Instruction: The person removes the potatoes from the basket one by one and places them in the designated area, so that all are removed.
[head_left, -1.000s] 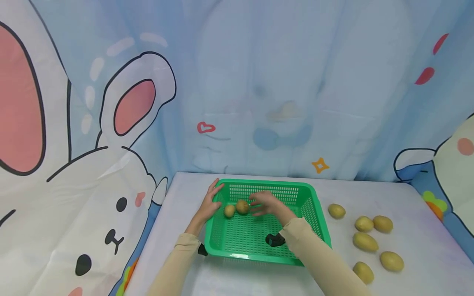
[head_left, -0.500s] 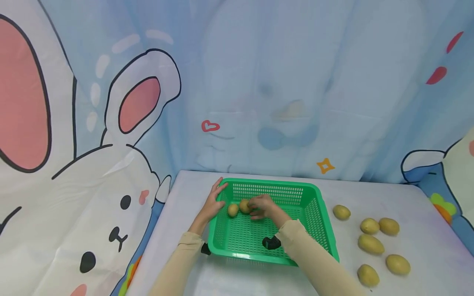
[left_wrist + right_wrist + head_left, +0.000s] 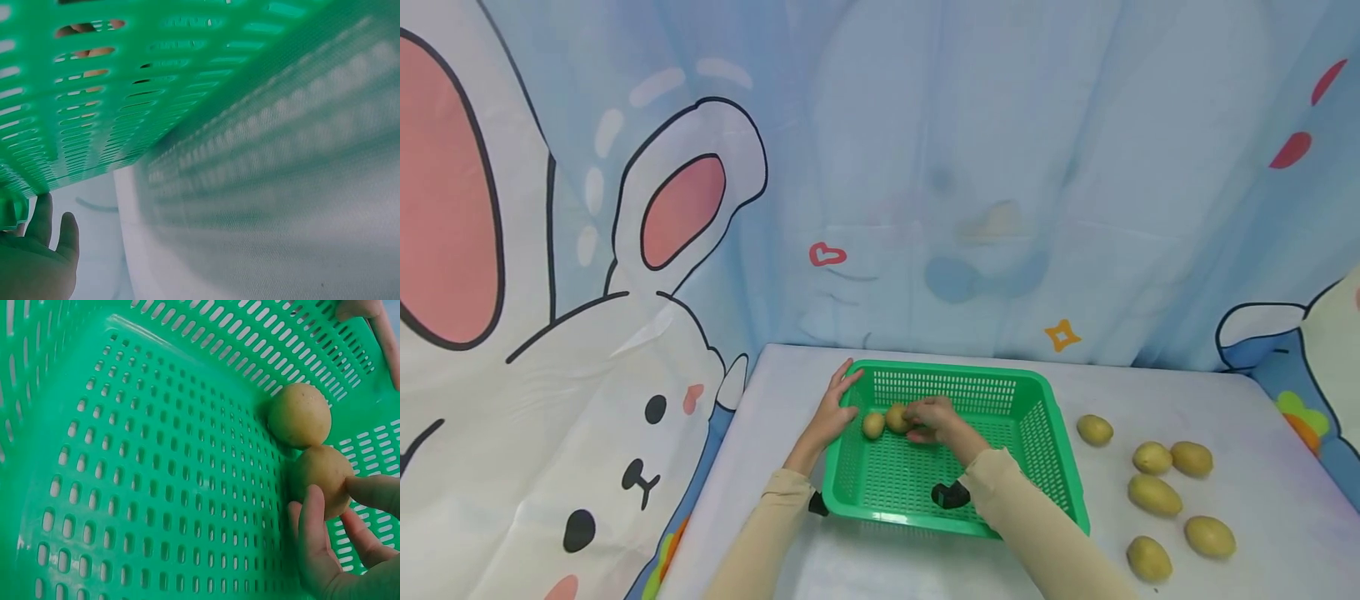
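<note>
A green perforated plastic basket (image 3: pixel 887 483) stands on a white-covered table. Two small yellow potatoes lie side by side near its far left corner. My right hand (image 3: pixel 936 418) reaches down inside and grips the right-hand potato (image 3: pixel 332 470), thumb and fingers spread around it in the right wrist view. Touching that one is the other potato (image 3: pixel 301 416), against the basket wall. At the left rim, my left hand (image 3: pixel 827 418) holds the basket, its thumb over the inner side and its fingers along the corner. The left wrist view shows fingers (image 3: pixel 41 220) beside the outer wall.
Several loose potatoes lie to the right of the basket, among them a long potato (image 3: pixel 1154 496) and a nearer potato (image 3: pixel 1148 559). A blue printed curtain (image 3: pixel 985 167) hangs behind the table (image 3: pixel 805 567), with a cartoon rabbit at the left.
My right hand has moved slightly left and down onto the right-hand potato and closed its fingers around it. The left hand keeps its place on the rim. The view has shifted slightly.
</note>
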